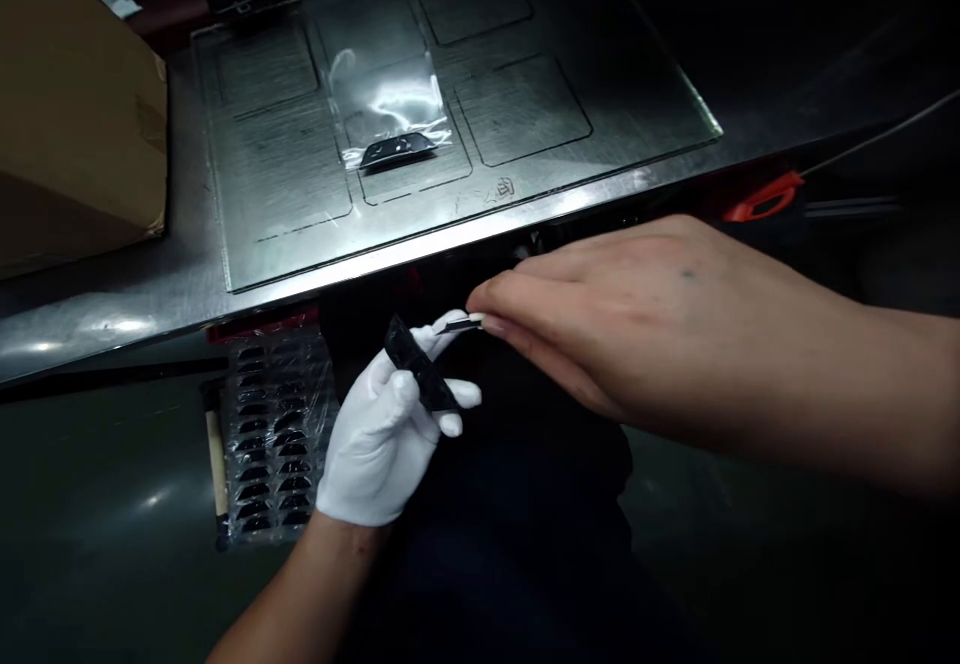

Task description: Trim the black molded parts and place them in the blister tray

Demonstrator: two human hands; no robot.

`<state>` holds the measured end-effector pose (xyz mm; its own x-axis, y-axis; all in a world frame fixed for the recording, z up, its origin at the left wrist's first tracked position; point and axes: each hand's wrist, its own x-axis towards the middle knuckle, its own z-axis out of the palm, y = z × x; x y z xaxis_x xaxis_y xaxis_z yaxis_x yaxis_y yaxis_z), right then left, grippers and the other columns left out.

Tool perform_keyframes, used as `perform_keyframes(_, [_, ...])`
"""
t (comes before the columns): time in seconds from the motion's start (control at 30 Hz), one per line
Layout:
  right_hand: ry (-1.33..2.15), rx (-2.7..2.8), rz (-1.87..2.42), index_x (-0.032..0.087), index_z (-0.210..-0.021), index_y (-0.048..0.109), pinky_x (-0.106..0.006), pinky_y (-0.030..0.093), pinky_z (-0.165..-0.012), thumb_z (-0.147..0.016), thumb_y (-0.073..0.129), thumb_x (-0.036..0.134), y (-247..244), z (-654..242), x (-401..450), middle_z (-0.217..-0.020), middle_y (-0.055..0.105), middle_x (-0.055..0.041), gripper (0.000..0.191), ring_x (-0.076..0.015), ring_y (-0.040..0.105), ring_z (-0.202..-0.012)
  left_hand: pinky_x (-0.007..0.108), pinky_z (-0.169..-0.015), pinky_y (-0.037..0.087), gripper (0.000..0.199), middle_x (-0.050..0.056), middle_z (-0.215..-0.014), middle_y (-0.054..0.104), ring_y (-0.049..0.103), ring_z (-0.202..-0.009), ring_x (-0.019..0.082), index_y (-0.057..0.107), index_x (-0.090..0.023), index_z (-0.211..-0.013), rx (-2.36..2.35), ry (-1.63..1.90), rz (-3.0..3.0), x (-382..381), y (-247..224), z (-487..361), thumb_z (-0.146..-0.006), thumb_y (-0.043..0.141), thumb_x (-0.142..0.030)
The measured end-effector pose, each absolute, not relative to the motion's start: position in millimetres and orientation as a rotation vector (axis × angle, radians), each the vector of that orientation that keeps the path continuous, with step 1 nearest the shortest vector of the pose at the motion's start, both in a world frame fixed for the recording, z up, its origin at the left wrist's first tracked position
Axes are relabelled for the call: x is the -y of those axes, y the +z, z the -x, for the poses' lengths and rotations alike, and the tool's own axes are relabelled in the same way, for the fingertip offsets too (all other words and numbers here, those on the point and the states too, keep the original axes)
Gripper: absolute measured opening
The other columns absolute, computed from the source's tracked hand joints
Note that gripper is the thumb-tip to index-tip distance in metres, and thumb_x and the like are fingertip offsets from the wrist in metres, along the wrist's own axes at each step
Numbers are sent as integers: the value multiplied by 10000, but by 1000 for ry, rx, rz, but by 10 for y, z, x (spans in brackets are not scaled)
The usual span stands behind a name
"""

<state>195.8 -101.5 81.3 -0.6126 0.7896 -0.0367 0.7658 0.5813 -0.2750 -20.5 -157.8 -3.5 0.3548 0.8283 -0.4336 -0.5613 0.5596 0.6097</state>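
Note:
My left hand (382, 434), in a white glove, grips a small glossy black trapezoid-shaped piece (422, 369) between thumb and fingers, tilted below the table edge. My bare right hand (600, 309) pinches a thin strip, dark with a pale end (465, 324), close to the gloved fingertips. Whether that strip touches the glove I cannot tell. On the glass-topped table a clear plastic bag (386, 84) lies flat, with a similar black piece (397, 150) at its near end.
A clear plastic tray (270, 434) with several rows of black pieces sits low at the left. A cardboard box (82, 114) stands at the table's left. The glass sheet (637, 94) has a bare edge. A red-orange handled object (765, 198) is at the right.

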Motion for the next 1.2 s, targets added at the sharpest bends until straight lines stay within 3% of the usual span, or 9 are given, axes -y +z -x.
perform_keyframes(0.27, [503,2752,1233,172,-1039,704,-309,392,-630,-1009,535,206,711,-1821,1077,-881,711,-45,175,-186,631,-706,142,-611,574,329,54,-1136,755,743,-797,127,745,-246,-1210,-811,978,-436,1585,-68,192,-908,793,-367])
perform_keyframes(0.57, [450,2768,1267,182,-1021,692,-295,321,-589,-1001,531,195,636,-1818,1129,-860,700,-42,162,-178,606,-663,149,-653,580,368,48,-1218,749,749,-811,119,728,-264,-1268,-861,1030,-508,1622,-94,191,-917,782,-358])
perform_keyframes(0.8, [431,2808,1286,194,-1056,714,-295,300,-582,-1014,519,214,626,-1816,1174,-853,711,-36,201,-169,596,-636,150,-696,597,298,51,-1520,606,748,-866,105,745,-300,-1239,-867,1067,-535,1602,-100,207,-943,754,-327])
perform_keyframes(1.2, [366,2843,1248,199,-990,702,-306,249,-550,-1002,538,228,646,-1889,1218,-795,688,-24,167,-159,551,-581,165,-702,609,272,80,-1473,639,762,-922,140,737,-278,-1249,-843,1028,-566,1622,-89,178,-979,706,-305])
